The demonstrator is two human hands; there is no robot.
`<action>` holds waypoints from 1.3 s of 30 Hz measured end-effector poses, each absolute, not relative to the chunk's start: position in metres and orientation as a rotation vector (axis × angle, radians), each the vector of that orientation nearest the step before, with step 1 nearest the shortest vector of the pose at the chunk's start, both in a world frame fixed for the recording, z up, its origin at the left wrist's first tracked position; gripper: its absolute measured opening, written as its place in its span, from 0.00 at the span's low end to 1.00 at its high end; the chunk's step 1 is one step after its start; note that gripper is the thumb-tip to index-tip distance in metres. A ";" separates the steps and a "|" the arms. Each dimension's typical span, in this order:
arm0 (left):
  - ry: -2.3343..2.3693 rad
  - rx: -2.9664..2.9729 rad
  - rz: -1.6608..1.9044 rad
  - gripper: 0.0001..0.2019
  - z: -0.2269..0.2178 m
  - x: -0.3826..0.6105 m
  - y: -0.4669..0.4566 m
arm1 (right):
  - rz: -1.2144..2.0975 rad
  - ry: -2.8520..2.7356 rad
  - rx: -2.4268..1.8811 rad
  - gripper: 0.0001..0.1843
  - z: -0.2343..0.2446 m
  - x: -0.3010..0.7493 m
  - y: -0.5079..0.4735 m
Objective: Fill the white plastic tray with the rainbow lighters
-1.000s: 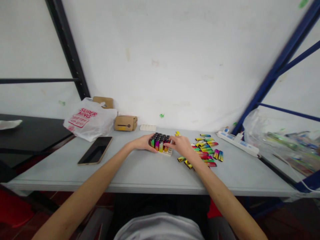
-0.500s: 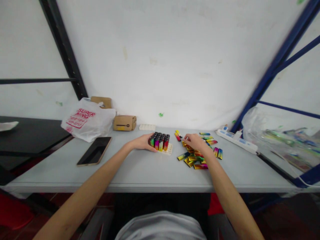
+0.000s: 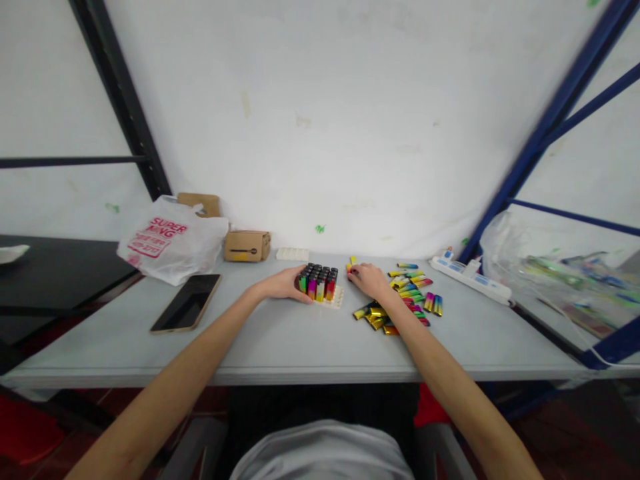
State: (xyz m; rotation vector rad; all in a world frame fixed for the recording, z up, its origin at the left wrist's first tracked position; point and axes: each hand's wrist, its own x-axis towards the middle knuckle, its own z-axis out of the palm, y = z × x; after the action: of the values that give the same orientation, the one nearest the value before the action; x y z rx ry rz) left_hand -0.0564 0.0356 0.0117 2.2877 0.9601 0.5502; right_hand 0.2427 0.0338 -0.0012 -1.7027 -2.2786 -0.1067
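Upright lighters with black tops and bright metallic bodies stand packed together in a white slotted tray. My left hand is wrapped round the left side of this group, its thumb along the front. To the right, my right hand has its fingers closed at a lighter with a yellow end; the hand hides most of that lighter. Beneath and beyond my right wrist spreads a loose pile of shiny multicoloured lighters. Two lighters lie side by side at its right edge.
A second white tray lies by the wall, beside a small cardboard box. A plastic bag and a phone are on the left. At the right are a power strip and a clear bag of items.
My right hand has moved left from over the pile to the lighter lying apart, uncovering more of the pile. My left hand still holds the standing lighters. The view has shifted slightly.
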 end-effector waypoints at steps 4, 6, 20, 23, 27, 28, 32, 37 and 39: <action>0.967 2.293 0.543 0.45 0.013 -0.056 0.035 | -0.129 -2.175 -1.831 0.17 -0.002 0.236 0.042; 0.966 2.291 0.547 0.45 0.013 -0.056 0.034 | -0.088 -2.140 -1.847 0.15 -0.006 0.238 0.046; 0.971 2.310 0.535 0.45 0.013 -0.057 0.035 | 0.265 -1.671 -1.302 0.17 0.004 0.252 0.044; 0.952 2.302 0.540 0.44 0.013 -0.057 0.034 | 0.304 -1.486 -1.119 0.21 0.008 0.245 0.041; 0.953 2.304 0.548 0.44 0.013 -0.057 0.035 | 0.607 -1.352 -0.907 0.21 0.010 0.234 0.035; 0.949 2.305 0.549 0.44 0.013 -0.057 0.035 | 0.736 -1.331 -0.859 0.21 0.010 0.231 0.032; 0.925 2.300 0.561 0.44 0.012 -0.057 0.035 | 1.143 -1.326 -0.720 0.21 0.013 0.220 0.018; 0.906 2.309 0.565 0.42 0.013 -0.056 0.034 | 1.217 -1.451 -0.818 0.21 0.015 0.213 0.005; 0.921 2.298 0.558 0.42 0.013 -0.056 0.033 | 1.064 -1.527 -0.926 0.22 0.013 0.211 0.001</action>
State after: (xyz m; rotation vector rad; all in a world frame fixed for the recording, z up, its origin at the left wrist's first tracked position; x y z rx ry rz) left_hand -0.0557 0.0329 0.0134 2.2983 0.9208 0.5576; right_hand 0.2113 0.0012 0.0132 -0.9260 -1.5269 1.0640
